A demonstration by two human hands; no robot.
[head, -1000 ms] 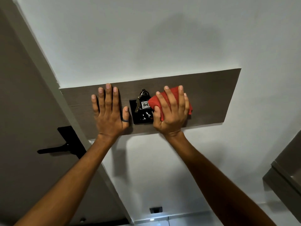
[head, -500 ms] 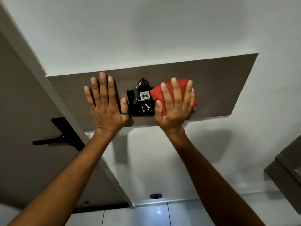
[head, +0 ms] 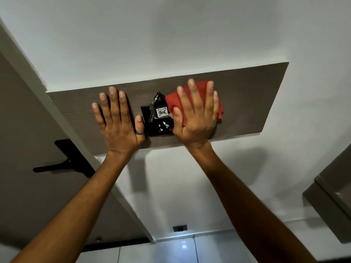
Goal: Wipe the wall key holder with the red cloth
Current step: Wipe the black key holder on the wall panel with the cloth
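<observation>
Red cloth (head: 195, 99) lay flat under my right hand (head: 195, 120), fingers spread and pressing rather than clenched, so the whole palm drove it against the brown panel (head: 256, 99). The cloth sat just right of the black key holder (head: 157, 126), touching its edge. My left hand (head: 117, 122) was open and empty, flat on the panel just left of the holder, probably to brace me. A key bunch with tag 406 (head: 161, 112) hung on the holder; the wipe would have to work around it.
</observation>
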